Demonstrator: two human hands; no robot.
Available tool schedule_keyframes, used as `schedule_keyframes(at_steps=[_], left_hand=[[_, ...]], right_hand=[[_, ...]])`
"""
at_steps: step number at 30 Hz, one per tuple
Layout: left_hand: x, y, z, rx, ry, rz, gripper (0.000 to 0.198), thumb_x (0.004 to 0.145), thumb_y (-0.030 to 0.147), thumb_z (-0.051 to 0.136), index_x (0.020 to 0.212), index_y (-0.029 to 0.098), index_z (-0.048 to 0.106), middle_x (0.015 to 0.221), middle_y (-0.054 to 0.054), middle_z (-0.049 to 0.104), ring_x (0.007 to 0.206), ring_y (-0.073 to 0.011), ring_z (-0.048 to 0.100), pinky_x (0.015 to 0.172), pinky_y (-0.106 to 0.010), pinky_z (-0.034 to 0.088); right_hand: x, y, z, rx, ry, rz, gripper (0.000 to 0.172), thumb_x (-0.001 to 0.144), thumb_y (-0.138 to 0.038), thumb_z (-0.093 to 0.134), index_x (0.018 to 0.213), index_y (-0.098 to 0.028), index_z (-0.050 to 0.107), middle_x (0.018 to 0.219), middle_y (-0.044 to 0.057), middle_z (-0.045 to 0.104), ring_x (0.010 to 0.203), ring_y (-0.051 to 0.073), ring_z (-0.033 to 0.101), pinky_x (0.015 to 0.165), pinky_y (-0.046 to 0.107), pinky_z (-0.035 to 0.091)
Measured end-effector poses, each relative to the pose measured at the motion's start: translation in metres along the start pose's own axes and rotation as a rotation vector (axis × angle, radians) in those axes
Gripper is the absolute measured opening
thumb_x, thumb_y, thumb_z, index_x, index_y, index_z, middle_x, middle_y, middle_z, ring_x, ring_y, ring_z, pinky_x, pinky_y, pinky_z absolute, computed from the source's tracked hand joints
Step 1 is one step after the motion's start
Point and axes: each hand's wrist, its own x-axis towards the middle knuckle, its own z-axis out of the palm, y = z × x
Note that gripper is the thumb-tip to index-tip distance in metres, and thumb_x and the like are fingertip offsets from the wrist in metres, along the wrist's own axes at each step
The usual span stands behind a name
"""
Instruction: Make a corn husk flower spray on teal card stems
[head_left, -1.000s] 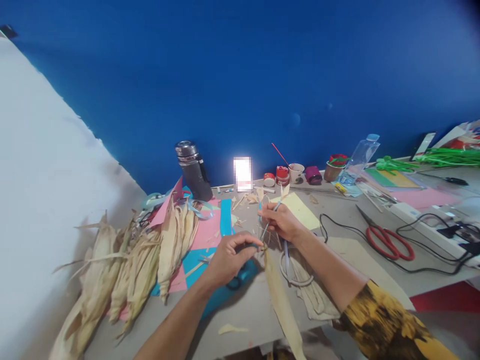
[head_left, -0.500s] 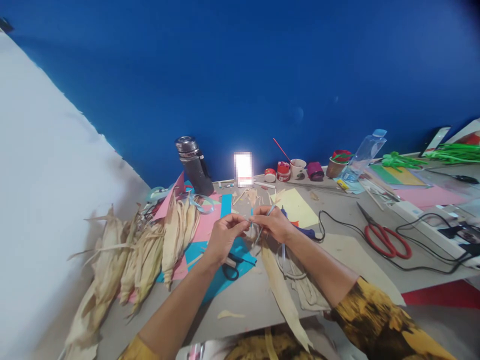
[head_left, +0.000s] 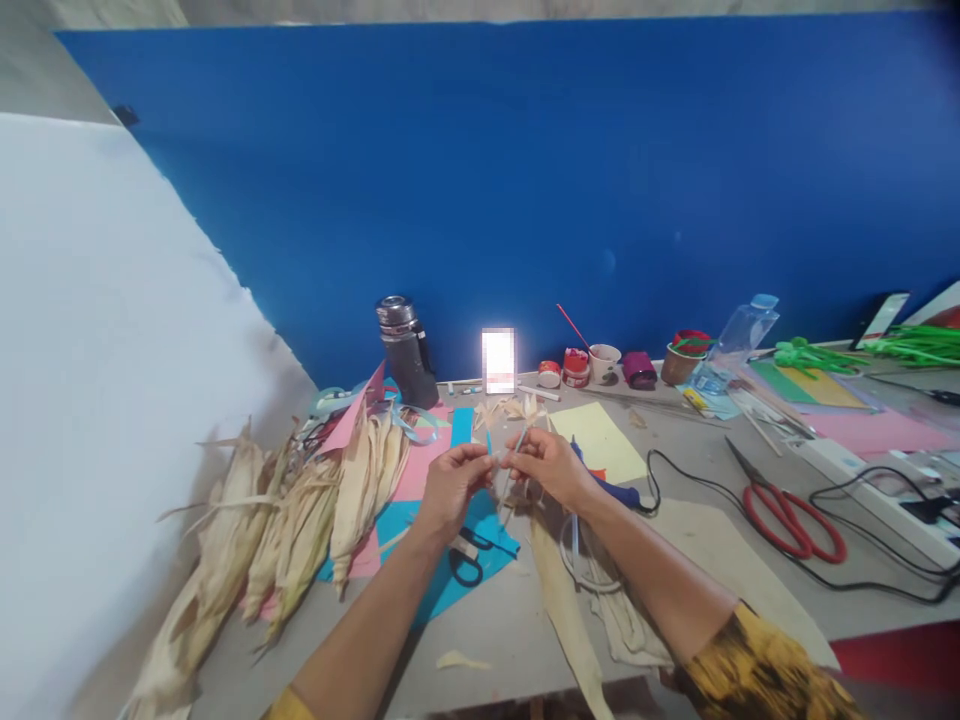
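My left hand (head_left: 454,488) is closed in a pinch over the middle of the table, with a thin blue strip (head_left: 489,441) sticking up at its fingertips. Facing it, my right hand (head_left: 553,468) pinches a narrow grey-blue ribbon (head_left: 519,442), whose tail hangs below the fingers. The fingertips of both hands nearly meet; what lies between them is too small to make out. A long dried corn husk (head_left: 559,600) lies below my right hand. Under my left hand, black-handled scissors (head_left: 466,568) rest on blue paper (head_left: 431,600).
Bundled corn husks (head_left: 292,530) lie left, before a dark thermos (head_left: 409,355). A bright phone-like screen (head_left: 499,360) stands against the blue wall. Paint jars (head_left: 576,368), a blue glue gun (head_left: 619,492), red-handled scissors (head_left: 795,520) and a white power strip (head_left: 870,495) with black cables are behind and right.
The view has tilted up, showing the wall's top edge. The blue strip now stands over my left fingertips, and the ribbon in my right hand has swung closer to the fingertips.
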Motion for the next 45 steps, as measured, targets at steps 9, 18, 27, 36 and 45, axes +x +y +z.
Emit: schedule_keyframes(at_steps=[9, 18, 27, 36, 45], left_hand=[[-0.002, -0.014, 0.000, -0.072, -0.057, 0.019, 0.032, 0.056, 0.027, 0.084, 0.078, 0.014, 0.065, 0.064, 0.002, 0.063, 0.055, -0.0094, 0.056, 0.057, -0.024, 0.045], [-0.005, -0.013, 0.001, 0.007, -0.030, 0.050, 0.029, 0.056, 0.030, 0.083, 0.074, 0.014, 0.066, 0.066, 0.001, 0.062, 0.056, -0.0095, 0.055, 0.060, -0.025, 0.046], [-0.007, -0.013, -0.001, 0.175, -0.018, 0.118, 0.028, 0.061, 0.033, 0.079, 0.078, 0.014, 0.068, 0.069, 0.000, 0.064, 0.058, -0.0117, 0.056, 0.062, -0.027, 0.048], [-0.012, -0.008, 0.004, 0.338, -0.102, 0.201, 0.011, 0.068, 0.026, 0.069, 0.071, 0.015, 0.067, 0.064, 0.000, 0.062, 0.061, -0.0123, 0.055, 0.062, -0.024, 0.045], [-0.012, -0.016, 0.003, 0.187, -0.108, 0.159, 0.017, 0.069, 0.029, 0.072, 0.078, 0.015, 0.069, 0.064, 0.000, 0.062, 0.058, -0.0108, 0.053, 0.059, -0.023, 0.045]], right_hand=[[-0.006, -0.001, 0.006, -0.297, 0.099, -0.153, 0.024, 0.071, -0.039, 0.074, 0.080, -0.018, 0.067, 0.058, -0.003, 0.060, 0.052, 0.012, 0.052, 0.051, 0.024, 0.041], [-0.006, 0.003, 0.008, -0.494, 0.064, -0.247, 0.018, 0.081, -0.035, 0.064, 0.073, -0.019, 0.067, 0.063, -0.001, 0.060, 0.058, 0.013, 0.051, 0.055, 0.024, 0.039], [-0.003, 0.004, 0.004, -0.256, 0.077, -0.041, 0.030, 0.069, -0.042, 0.076, 0.067, -0.017, 0.060, 0.046, -0.005, 0.053, 0.040, 0.008, 0.042, 0.040, 0.020, 0.031], [-0.003, 0.007, 0.010, -0.051, 0.076, 0.059, 0.036, 0.066, -0.045, 0.077, 0.068, -0.017, 0.055, 0.057, -0.001, 0.063, 0.038, 0.005, 0.040, 0.036, 0.019, 0.028], [-0.006, 0.007, 0.020, -0.020, 0.152, -0.013, 0.036, 0.067, -0.046, 0.077, 0.068, -0.017, 0.056, 0.042, -0.007, 0.048, 0.036, 0.006, 0.040, 0.036, 0.018, 0.030]])
